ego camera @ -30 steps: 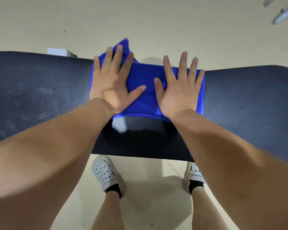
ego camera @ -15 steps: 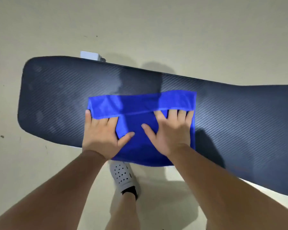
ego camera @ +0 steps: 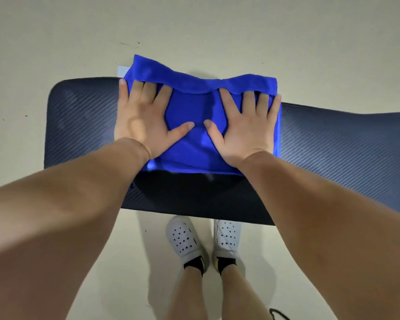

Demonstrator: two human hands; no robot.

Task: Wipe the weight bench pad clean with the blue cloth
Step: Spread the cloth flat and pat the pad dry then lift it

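Observation:
The dark textured bench pad (ego camera: 333, 146) runs left to right across the view, its rounded end at the left. A blue cloth (ego camera: 194, 107) lies spread on it, and its far edge is folded back over my fingertips and reaches past the pad's far edge. My left hand (ego camera: 143, 121) presses flat on the cloth's left side, fingers spread. On the right side my right hand (ego camera: 245, 125) presses flat in the same way. The two thumbs nearly meet at the cloth's middle.
Pale floor surrounds the pad. A small white object (ego camera: 123, 71) peeks out behind the cloth's far left corner. My two feet in white perforated clogs (ego camera: 185, 239) stand close to the pad's near edge. A dark cord end (ego camera: 277, 314) lies at the bottom right.
Both hands have pushed the cloth away from me, from the pad's near edge to its far edge. The cloth's far fold now hangs past that edge.

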